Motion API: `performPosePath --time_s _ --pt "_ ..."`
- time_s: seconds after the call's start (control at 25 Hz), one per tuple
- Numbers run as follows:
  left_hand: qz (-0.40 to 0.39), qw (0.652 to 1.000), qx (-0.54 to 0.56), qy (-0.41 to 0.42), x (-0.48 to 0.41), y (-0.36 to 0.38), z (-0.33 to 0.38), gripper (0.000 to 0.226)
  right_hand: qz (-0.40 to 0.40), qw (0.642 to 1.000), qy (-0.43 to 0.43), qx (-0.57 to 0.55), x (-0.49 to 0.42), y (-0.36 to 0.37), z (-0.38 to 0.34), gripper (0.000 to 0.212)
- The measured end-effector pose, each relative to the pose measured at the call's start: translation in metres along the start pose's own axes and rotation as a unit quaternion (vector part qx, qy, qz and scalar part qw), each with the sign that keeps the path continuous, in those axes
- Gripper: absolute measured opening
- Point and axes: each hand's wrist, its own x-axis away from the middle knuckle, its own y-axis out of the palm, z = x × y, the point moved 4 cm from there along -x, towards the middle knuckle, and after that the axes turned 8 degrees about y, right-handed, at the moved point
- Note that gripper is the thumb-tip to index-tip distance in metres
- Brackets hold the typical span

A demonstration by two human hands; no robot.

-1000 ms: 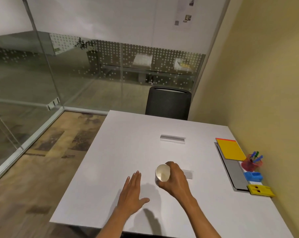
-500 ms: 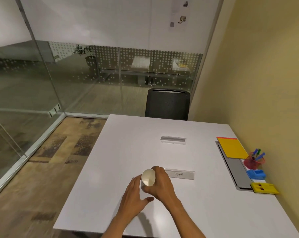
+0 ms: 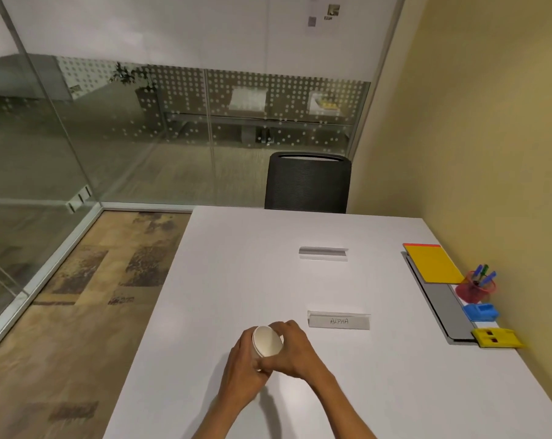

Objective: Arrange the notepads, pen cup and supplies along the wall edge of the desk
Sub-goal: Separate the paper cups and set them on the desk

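Observation:
A white paper cup (image 3: 267,341) is held tilted above the near part of the white desk (image 3: 236,280), its flat round end facing me. My right hand (image 3: 295,353) wraps it from the right and my left hand (image 3: 243,369) closes on it from the left. Along the yellow wall lie a yellow notepad (image 3: 433,263) on a grey notebook (image 3: 442,304), a red pen cup (image 3: 474,288) with blue and green pens, a blue supply box (image 3: 480,312) and a yellow item (image 3: 496,337).
Two folded name cards stand mid-desk: a blank-backed one (image 3: 323,253) farther off and one reading ALPHA (image 3: 338,320) just right of my hands. A black chair (image 3: 307,182) stands at the far edge. Glass partitions close the left and back.
The cup has moved left and nearer to me in my right hand. My left hand rose off the desk and closed on the cup.

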Motion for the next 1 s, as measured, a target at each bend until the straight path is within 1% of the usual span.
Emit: performPosePath --time_s 0.12,0.32,0.44,0.6,0.72,1.0 --pt "-0.017 1.000 0.011 0.016 -0.024 -0.019 -0.018 0.065 0.013 1.000 0.019 -0.013 -0.017 0.008 -0.023 0.087" --pt "-0.040 0.999 0.023 0.020 -0.060 -0.050 -0.045 0.071 0.046 0.998 0.034 -0.010 -0.047 0.022 -0.061 0.082" --pt "-0.045 0.999 0.016 0.022 -0.068 -0.059 -0.061 0.073 0.061 0.997 0.050 -0.016 -0.054 0.031 -0.072 0.083" --pt "-0.061 0.997 0.021 0.030 -0.073 -0.055 -0.073 0.076 0.076 0.994 0.079 -0.029 -0.058 0.039 -0.073 0.081" --pt "-0.067 0.997 0.026 0.033 -0.075 -0.047 -0.073 0.073 0.080 0.992 0.090 -0.028 -0.060 0.039 -0.068 0.079" --pt "-0.047 0.998 0.031 0.015 -0.072 -0.036 -0.072 0.068 0.082 0.993 0.075 -0.039 -0.058 0.022 -0.060 0.074"
